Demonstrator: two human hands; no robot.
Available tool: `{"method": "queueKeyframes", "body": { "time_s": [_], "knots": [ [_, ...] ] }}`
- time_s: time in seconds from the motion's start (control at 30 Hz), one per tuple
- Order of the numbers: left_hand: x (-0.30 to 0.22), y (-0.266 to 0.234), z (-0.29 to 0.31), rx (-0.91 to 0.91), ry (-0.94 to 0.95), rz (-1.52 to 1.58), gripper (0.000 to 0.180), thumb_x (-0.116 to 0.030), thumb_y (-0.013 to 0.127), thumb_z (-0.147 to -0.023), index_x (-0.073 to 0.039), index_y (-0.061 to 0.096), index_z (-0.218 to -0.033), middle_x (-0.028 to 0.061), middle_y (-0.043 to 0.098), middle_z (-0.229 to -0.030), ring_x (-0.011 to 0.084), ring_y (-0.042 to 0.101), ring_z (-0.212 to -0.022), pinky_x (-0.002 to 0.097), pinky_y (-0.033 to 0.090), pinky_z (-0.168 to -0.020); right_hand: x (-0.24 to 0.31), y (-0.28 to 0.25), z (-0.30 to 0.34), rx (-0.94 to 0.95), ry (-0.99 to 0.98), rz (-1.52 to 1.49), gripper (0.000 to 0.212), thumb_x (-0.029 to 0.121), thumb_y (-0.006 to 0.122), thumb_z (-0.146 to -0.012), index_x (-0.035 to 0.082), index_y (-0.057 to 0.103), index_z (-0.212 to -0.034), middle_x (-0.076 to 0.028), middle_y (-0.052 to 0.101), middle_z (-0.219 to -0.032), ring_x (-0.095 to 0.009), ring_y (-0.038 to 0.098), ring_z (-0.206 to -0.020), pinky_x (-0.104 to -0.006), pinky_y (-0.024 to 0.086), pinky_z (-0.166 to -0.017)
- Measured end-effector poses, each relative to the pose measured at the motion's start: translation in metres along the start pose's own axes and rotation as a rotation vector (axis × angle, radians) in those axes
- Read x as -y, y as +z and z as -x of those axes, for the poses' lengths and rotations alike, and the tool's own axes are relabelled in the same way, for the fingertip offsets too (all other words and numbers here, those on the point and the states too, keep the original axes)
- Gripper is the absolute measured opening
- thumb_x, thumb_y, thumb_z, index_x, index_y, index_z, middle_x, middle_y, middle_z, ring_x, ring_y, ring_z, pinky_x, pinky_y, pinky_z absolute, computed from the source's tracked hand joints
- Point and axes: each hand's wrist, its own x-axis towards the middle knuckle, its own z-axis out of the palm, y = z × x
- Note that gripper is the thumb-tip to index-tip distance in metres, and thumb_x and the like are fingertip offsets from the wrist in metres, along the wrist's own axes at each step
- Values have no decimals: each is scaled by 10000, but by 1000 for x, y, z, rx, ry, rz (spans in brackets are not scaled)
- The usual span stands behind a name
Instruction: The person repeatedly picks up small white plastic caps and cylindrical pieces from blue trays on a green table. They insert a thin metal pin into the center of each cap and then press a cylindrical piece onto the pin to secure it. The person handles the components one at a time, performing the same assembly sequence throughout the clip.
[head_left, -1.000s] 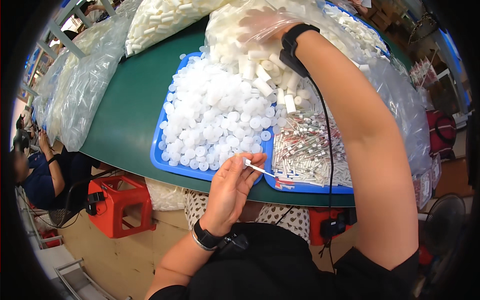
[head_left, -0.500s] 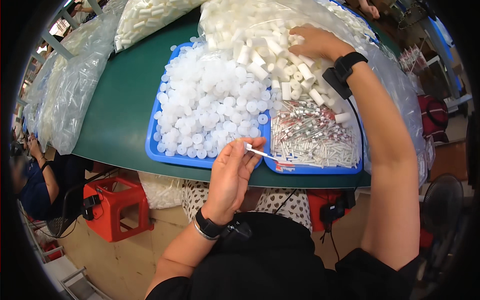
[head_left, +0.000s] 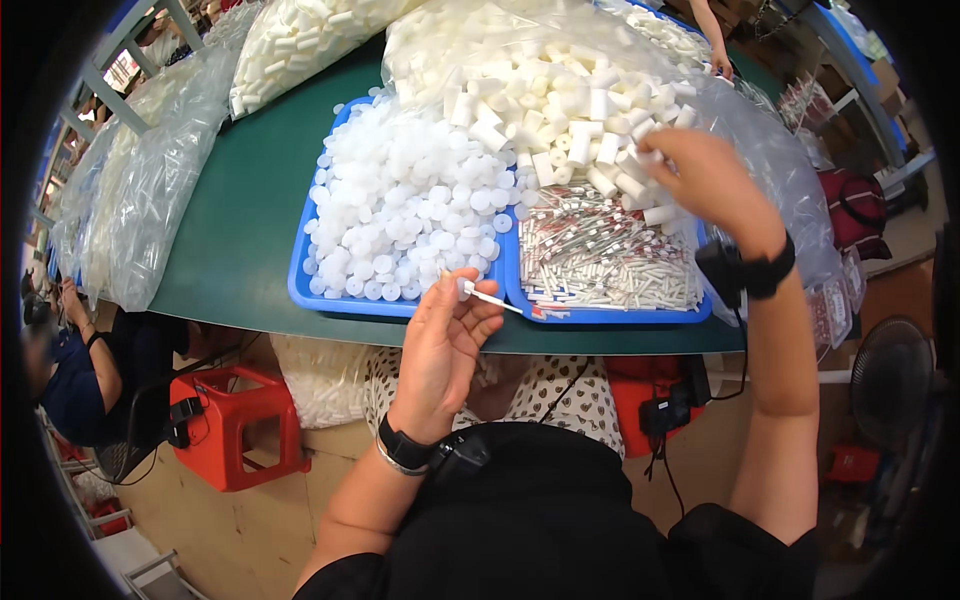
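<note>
My left hand (head_left: 440,350) is closed near the front edge of the table, its thumb and fingertips pinching a thin white stick (head_left: 493,297) with a wider white piece at one end. The stick points right, toward the blue tray of small parts. My right hand (head_left: 705,180) hangs over the right side of the heap of white foam cylinders (head_left: 580,140), slightly blurred. Its fingers are curled together at the tips; what they hold, if anything, I cannot make out. Below it lie many thin white sticks with reddish and metallic parts (head_left: 610,260).
A blue tray (head_left: 300,270) of translucent white discs (head_left: 400,210) stands left of another blue tray (head_left: 620,316). Clear plastic bags (head_left: 140,190) lie on the green table (head_left: 240,190). A red stool (head_left: 235,420) is at lower left. Another person's hand (head_left: 720,62) shows at the far right.
My right hand has drawn back from the foam cylinders, toward me and to the right. My left hand keeps its pinch on the stick. The other person's hand has come further into view.
</note>
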Motion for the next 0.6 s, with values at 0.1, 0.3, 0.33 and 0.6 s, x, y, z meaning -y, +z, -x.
{"method": "queueKeyframes", "body": {
  "time_s": [0.1,0.3,0.33,0.6],
  "knots": [
    [7,7,4,-1,-79,39,339,-314,532,-1027,-31,564,-1212,81,661,-1015,133,650,-851,279,558,-752,-11,18,45,72,71,70,204,176,664,-836,82,671,-1017,-138,665,-1000,-373,647,-873,-463,514,-773],
    [18,21,7,14,-160,5,334,-311,525,-1030,-34,556,-1215,61,645,-970,127,630,-814,273,552,-742,-16,54,70,-5,6,70,181,128,657,-832,78,666,-1006,-128,616,-1167,-355,661,-842,-451,533,-741],
    [19,20,7,24,-161,13,336,-305,520,-1033,-28,553,-1221,66,646,-975,128,632,-819,275,553,-745,-14,52,68,-50,-30,61,180,126,654,-834,73,663,-1005,-128,614,-1182,-355,663,-841,-449,536,-740],
    [15,28,16,193,-50,-86,350,-289,506,-1039,10,552,-1216,149,644,-1160,175,656,-960,272,551,-806,49,18,82,-167,184,-497,209,131,653,-898,-3,617,-1054,-170,658,-888,-270,650,-723,-350,505,-660]
  ]
}}
